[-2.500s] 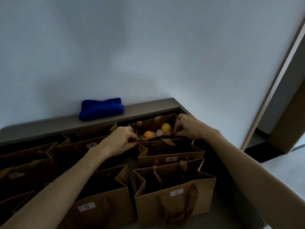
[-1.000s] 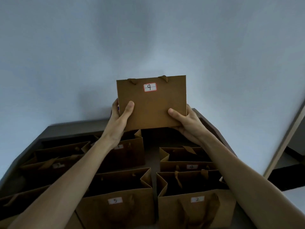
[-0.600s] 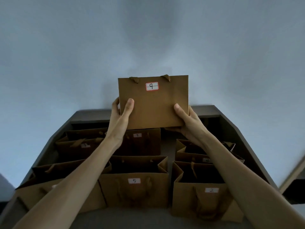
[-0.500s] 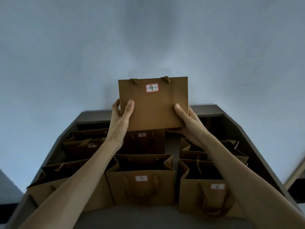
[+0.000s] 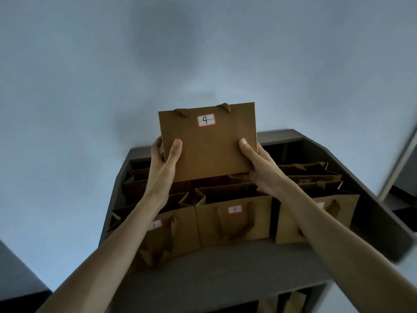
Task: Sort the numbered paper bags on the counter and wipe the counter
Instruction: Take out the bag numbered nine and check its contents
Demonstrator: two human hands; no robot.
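A brown paper bag labelled 9 (image 5: 209, 145) is held up in the air above the other bags. My left hand (image 5: 163, 163) grips its lower left edge, thumb on the front. My right hand (image 5: 259, 168) grips its lower right corner the same way. Below it, several brown paper bags stand in rows on the dark grey counter (image 5: 225, 267). The front row has a bag labelled 1 (image 5: 164, 233), a bag labelled 5 (image 5: 234, 220) and a third bag (image 5: 334, 213) whose label my right forearm hides. The blue cloth is out of sight.
A pale wall rises behind the counter. A door frame (image 5: 397, 163) stands at the right. Below the counter's front edge a lower shelf holds more brown bags (image 5: 291, 301). A bare strip of counter lies in front of the front row.
Both hands lifted bag 9 from the back of the counter into the air. Since half a second ago the view has pulled back and shifted; the bag stays raised.
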